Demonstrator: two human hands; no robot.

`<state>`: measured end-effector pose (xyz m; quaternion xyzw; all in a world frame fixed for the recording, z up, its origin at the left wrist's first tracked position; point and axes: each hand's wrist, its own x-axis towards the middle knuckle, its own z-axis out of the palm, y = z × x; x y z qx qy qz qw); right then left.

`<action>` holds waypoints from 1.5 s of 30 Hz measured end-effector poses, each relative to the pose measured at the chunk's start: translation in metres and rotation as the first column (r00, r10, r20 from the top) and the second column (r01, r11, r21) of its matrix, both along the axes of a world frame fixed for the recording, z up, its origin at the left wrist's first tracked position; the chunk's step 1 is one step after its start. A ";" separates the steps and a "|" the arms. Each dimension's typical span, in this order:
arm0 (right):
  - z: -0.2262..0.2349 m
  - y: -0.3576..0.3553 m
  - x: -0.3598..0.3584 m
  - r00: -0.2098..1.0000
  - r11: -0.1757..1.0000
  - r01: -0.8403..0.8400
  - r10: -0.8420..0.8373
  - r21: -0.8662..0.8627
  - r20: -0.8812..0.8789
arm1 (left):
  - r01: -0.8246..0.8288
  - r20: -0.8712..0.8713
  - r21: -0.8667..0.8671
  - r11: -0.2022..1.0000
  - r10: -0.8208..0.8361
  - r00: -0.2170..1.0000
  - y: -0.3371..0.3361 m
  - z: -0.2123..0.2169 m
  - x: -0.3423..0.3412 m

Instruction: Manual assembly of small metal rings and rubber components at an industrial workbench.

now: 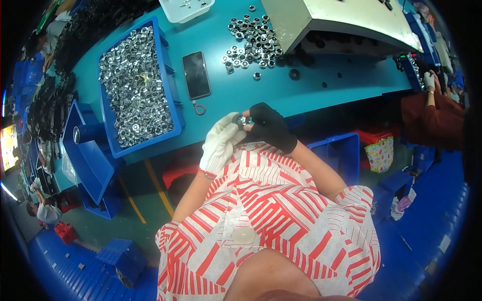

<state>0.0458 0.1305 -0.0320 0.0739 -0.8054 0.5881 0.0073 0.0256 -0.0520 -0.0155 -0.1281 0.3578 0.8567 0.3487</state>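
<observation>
My left hand [220, 143], in a white glove, and my right hand [272, 126], in a black glove with bare fingertips, meet just off the table's near edge. Between their fingers is a small shiny metal ring-shaped part [242, 120] with a dark centre; both hands pinch it, and the fingers cover much of it. Farther back on the table lies a loose pile of similar shiny ring parts [253, 44]. To the left, a blue bin [176, 113] is filled with many more of them. A phone [196, 75] with a red ring strap [200, 109] lies beyond my left hand.
A pale metal housing [346, 17] stands at the back right, with black rings [294, 74] before it. A white tray [175, 14] sits at the far edge. Blue bins [85, 150] stand at the left. People work at both sides, one in dark red [432, 118] at right.
</observation>
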 end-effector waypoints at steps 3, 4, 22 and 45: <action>0.003 -0.001 0.001 0.999 1.000 0.007 -0.007 0.019 0.041 | 0.014 0.000 -0.016 1.000 -0.014 1.000 0.000 0.000 0.000; 0.005 0.000 0.001 0.999 1.000 0.006 -0.007 0.019 0.041 | 0.027 -0.014 -0.008 1.000 -0.028 1.000 -0.001 0.001 -0.001; 0.020 -0.011 0.010 0.999 0.899 0.036 -0.018 0.436 -0.046 | -0.045 -0.055 -0.180 0.983 0.036 0.998 0.003 -0.006 0.006; 0.008 -0.007 0.009 0.987 0.830 -0.068 0.136 0.554 -0.083 | -0.011 -0.408 -0.825 0.565 -0.581 0.704 0.009 0.010 0.008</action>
